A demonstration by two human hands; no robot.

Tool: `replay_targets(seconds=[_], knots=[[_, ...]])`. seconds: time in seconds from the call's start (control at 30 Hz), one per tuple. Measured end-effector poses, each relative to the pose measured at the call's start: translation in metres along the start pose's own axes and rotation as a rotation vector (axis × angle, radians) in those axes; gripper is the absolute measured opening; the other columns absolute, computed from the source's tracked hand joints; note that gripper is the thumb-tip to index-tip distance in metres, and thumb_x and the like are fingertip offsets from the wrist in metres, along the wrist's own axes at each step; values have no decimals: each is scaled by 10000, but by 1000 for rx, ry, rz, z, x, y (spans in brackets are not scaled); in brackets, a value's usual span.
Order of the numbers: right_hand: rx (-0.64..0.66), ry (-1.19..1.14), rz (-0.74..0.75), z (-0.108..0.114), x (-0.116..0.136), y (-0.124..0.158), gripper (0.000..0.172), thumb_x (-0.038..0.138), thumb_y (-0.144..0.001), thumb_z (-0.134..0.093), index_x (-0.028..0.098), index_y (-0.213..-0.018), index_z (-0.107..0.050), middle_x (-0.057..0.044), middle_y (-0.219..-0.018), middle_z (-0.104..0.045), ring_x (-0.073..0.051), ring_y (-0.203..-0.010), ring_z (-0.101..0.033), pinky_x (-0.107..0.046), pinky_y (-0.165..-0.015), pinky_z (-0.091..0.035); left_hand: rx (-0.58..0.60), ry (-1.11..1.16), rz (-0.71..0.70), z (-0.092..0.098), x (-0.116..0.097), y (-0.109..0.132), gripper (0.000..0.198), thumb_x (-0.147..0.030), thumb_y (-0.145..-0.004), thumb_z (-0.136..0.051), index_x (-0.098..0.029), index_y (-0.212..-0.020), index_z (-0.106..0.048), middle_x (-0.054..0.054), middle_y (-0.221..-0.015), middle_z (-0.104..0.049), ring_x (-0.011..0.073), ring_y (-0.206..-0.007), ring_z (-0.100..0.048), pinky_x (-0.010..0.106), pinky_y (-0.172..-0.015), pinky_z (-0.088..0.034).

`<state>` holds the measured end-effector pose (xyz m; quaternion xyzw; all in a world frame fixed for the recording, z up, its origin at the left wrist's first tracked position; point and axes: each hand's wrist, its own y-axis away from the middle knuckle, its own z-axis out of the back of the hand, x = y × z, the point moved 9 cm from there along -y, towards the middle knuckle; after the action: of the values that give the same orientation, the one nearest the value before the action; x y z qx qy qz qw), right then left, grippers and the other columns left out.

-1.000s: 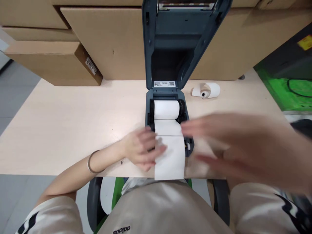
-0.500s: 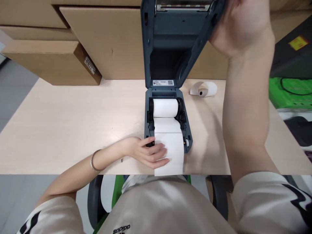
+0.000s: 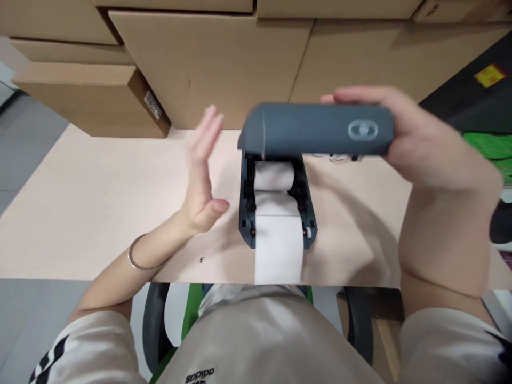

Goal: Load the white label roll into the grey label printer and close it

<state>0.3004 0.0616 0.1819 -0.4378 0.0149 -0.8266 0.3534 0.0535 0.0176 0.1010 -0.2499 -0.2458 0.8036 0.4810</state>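
A dark grey label printer (image 3: 248, 213) stands on the table's middle. Inside it sits a white paper roll (image 3: 274, 176), and its paper strip (image 3: 278, 245) runs out the front over the table edge. My right hand (image 3: 416, 144) grips the right end of the printer's lid (image 3: 316, 129), which is swung halfway down over the roll. My left hand (image 3: 202, 176) hovers left of the printer, fingers stretched flat and upright, holding nothing.
Cardboard boxes (image 3: 192, 58) stand stacked along the back of the light wooden table (image 3: 96, 197). A small paper roll (image 3: 340, 156) peeks out behind the lid. Green and black things (image 3: 488, 144) lie at the right edge. A chair is under me.
My right hand has pulled the lid down from upright to half shut. My left hand let go of the paper strip and rose beside the printer.
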Motion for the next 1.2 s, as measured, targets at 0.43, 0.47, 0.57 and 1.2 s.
replay_targets(seconds=[0.43,0.47,0.57,1.2], knots=[[71,212,132,-90,-4,88,961,470,-947,-789,426,-1729,-233,27,-1835,-159,-325,-1709,-107,-618,-1362,-308,-157,70,-234,0,-29,24,902,-815,-1029,-228,-215,-1697,-325,95,-1596,-616,230,-1572,-502,424,-1395,-261],[57,225,152,-93,-4,90,967,460,-946,-790,415,-1733,-230,26,-1835,-156,-326,-1709,-112,-624,-1362,-306,-147,48,-259,0,-32,26,937,-827,-1022,-257,-182,-1699,-311,108,-1547,-659,225,-1552,-529,417,-1397,-249],[-13,285,247,-97,-2,94,976,475,-932,-802,354,-1737,-263,15,-1825,-193,-308,-1699,-180,-589,-1368,-315,-67,-32,-300,-3,-37,28,961,-811,-1028,-355,-140,-1708,-251,108,-1414,-751,214,-1458,-630,411,-1371,-302],[-367,262,442,-123,-45,106,812,792,-856,-411,385,-1547,-538,-31,-1225,-762,-327,-1306,-687,-591,-1140,-586,-115,-115,-351,-19,-43,32,489,-649,-1079,-470,-297,-1341,-686,-10,-1381,-762,166,-1485,-591,382,-1400,-240]])
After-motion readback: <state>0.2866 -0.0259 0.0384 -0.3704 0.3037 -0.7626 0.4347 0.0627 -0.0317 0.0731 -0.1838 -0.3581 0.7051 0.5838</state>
